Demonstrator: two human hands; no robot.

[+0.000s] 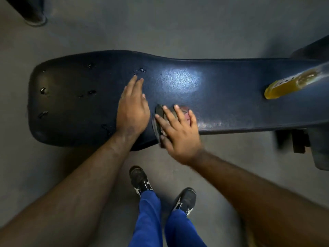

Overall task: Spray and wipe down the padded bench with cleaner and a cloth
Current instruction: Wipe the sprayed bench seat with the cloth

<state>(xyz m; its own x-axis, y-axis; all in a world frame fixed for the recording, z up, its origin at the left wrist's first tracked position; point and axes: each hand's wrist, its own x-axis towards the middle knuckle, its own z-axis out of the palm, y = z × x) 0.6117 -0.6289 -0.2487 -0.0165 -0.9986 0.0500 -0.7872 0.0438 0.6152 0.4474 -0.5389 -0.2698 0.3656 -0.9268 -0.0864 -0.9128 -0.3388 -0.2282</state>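
My left hand (pixel 132 111) flat and open on the padded bench (pixel 222 97), my right hand (pixel 179 132) at its 4 o'clock, fingers spread, pressing the cloth (pixel 159 113), spray bottle (pixel 284 84) at 3 o'clock.

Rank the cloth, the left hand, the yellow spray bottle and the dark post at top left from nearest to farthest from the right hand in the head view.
1. cloth: under the right hand.
2. left hand: just beside it, flat on the bench.
3. spray bottle: on the bench's far right.
4. dark post: top left, on the floor.
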